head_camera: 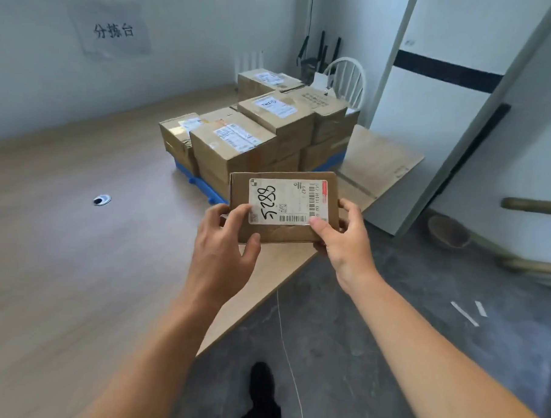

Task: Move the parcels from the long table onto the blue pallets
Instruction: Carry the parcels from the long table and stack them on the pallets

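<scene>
I hold a small flat cardboard parcel with a white shipping label marked 52285 in front of me, above the table's near corner. My left hand grips its left edge, thumb on the front. My right hand grips its right edge, thumb on the label. Just behind the parcel a blue pallet lies on the long wooden table, stacked with several labelled cardboard boxes. The parcel hides part of the pallet's near edge.
A round cable hole sits in the tabletop at left. A white chair stands behind the stack. White panels lean against the wall at right. Dark floor, my foot and a thin cord lie below.
</scene>
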